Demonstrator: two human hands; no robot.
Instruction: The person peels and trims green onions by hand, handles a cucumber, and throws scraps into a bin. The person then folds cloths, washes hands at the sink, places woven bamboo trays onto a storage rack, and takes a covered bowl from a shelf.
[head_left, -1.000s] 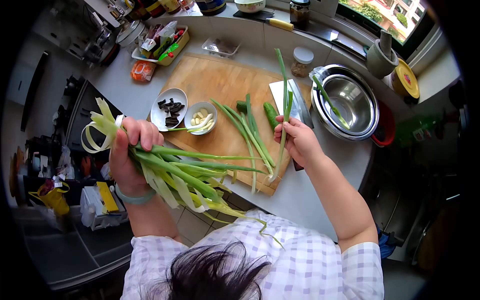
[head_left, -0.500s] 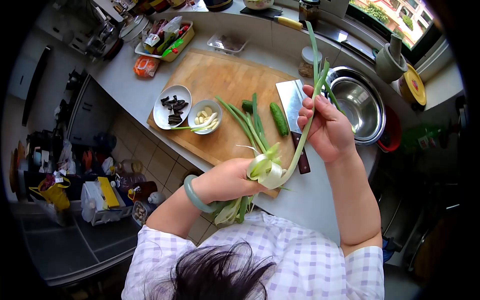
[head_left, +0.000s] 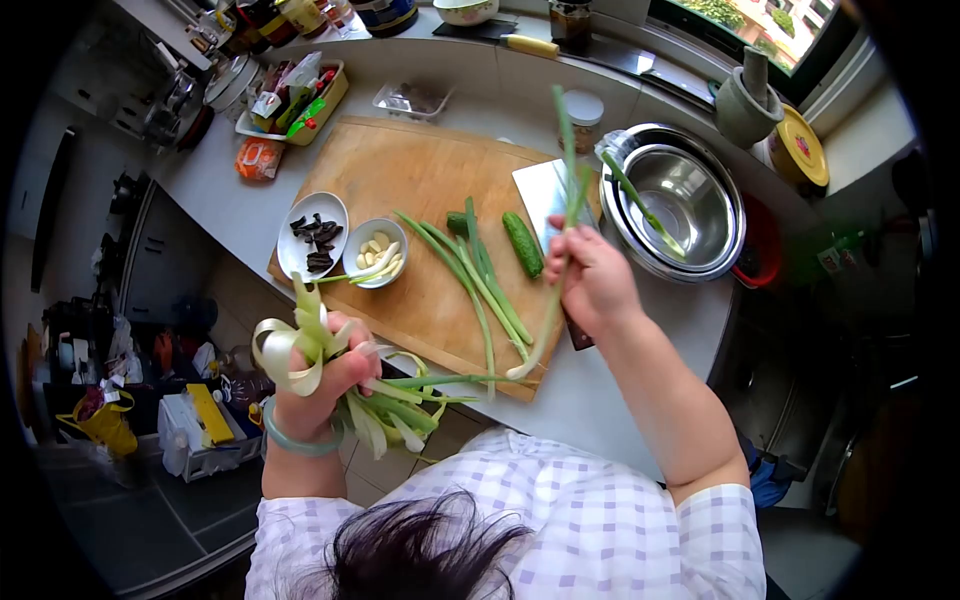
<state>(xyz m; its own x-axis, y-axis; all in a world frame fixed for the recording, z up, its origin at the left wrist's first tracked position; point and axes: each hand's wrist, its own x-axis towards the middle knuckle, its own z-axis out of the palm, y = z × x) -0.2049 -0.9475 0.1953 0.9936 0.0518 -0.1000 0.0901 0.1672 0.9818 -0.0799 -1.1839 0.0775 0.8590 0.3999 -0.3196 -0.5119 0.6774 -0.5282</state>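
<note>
In the head view, my left hand [head_left: 325, 390] is closed around a bundle of peeled spring onion leaves [head_left: 395, 412], off the near left edge of the cutting board [head_left: 400, 165]. My right hand [head_left: 597, 282] grips a long spring onion [head_left: 546, 335], its white root end low over the board's near right corner and its green tips pointing up. Several other spring onions [head_left: 470, 272] lie on the board. A cucumber [head_left: 521, 245] is beside them, with another partly hidden under the stalks. The cleaver [head_left: 535, 190] lies at the board's right edge, its handle partly behind my right hand.
On the board's left are a white plate [head_left: 337, 212] of dark pieces and a bowl [head_left: 372, 286] of garlic cloves. Nested steel bowls [head_left: 737, 228] stand right, a green piece across them. Behind are a jar [head_left: 582, 108], a plastic box [head_left: 413, 102] and a packed basket [head_left: 335, 98].
My left hand has moved left with the peeled leaves, away from the spring onion. My right hand, still holding the stalk, has come down and left. The head view has shifted slightly.
</note>
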